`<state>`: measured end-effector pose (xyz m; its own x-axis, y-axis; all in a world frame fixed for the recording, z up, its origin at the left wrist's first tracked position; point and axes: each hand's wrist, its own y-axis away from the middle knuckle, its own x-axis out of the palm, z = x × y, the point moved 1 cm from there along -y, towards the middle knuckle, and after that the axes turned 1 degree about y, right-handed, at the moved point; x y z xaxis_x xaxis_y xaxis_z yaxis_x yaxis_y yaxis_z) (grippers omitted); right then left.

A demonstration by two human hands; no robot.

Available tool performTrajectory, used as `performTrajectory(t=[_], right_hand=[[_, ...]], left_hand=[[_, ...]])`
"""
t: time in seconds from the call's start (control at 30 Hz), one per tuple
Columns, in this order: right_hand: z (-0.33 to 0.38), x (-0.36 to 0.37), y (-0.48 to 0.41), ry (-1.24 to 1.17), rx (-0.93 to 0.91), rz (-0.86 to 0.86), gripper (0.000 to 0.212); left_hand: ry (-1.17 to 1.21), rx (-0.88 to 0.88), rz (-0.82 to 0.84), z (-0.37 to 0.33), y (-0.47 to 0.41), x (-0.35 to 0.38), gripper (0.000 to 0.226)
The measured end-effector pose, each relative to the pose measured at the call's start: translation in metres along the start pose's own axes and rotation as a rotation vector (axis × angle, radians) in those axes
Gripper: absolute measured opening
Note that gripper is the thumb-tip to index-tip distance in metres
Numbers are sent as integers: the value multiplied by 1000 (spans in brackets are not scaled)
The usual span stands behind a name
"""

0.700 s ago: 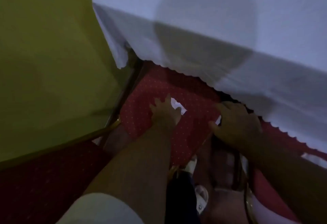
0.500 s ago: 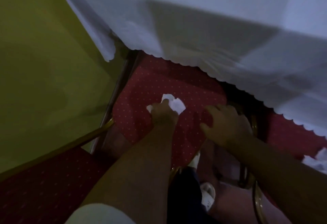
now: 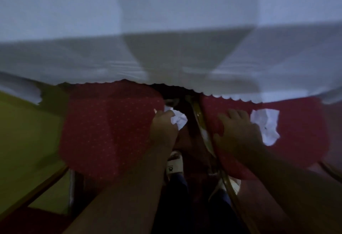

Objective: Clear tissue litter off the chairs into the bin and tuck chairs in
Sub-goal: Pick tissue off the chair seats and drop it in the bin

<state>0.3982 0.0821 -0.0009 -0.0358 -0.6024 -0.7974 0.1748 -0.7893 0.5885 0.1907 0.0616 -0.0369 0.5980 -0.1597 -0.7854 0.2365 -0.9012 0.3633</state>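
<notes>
Left hand (image 3: 163,122): clenched around a crumpled white tissue (image 3: 178,119), held at the right edge of the left chair seat (image 3: 111,128), over the dark gap between the two chairs. Half a second ago this hand was pressing the same wad down on the middle of that seat; it has since lifted it and carried it to the right.

Right hand (image 3: 238,130): fingers spread and grip released, palm down on the right chair seat (image 3: 299,122), holding nothing. Earlier it rested at the right edge of the left seat; now it has crossed over to the other chair.

Second tissue (image 3: 266,124): a flat torn white piece lying on the right seat, just to the right of the right hand's fingers; whether they touch it I cannot tell through the blur.

Left seat: red with small dots, no litter left on it.

Bench: its white cloth (image 3: 166,30) fills the far half of the view, the scalloped hem hanging over the far edges of both seats. The view has swung right since the earlier frame, so more of the right chair shows.

Floor: yellow-green at the left (image 3: 24,141).

Feet: a pale shoe (image 3: 174,165) shows near, between the chairs.
</notes>
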Motion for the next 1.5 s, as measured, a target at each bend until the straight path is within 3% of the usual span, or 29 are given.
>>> performTrajectory(t=[0.13,0.23,0.47,0.67,0.93,1.23,1.5], right_hand=[[-76,21,-1,45,158,6,87],[-114,43,-5,-41,252,29,102],[-138,54,8,-317,188,-14,43],[-131,-4,71,-316,63,-48,45],[-126,-107,178,-255,-57,-142,29],[-163,-161,286,-181,-34,-277,24],[-207,-194,337,-170,27,-258,26]], left_hand=[[-40,210,72,-56,13,59,24],[-44,199,201,-76,24,94,17],[-138,172,258,-82,45,92,18],[-210,178,189,-125,85,28,20],[-179,243,35,-209,202,-44,11],[-149,389,-28,-272,255,-83,20],[-136,505,-21,-327,266,-75,12]])
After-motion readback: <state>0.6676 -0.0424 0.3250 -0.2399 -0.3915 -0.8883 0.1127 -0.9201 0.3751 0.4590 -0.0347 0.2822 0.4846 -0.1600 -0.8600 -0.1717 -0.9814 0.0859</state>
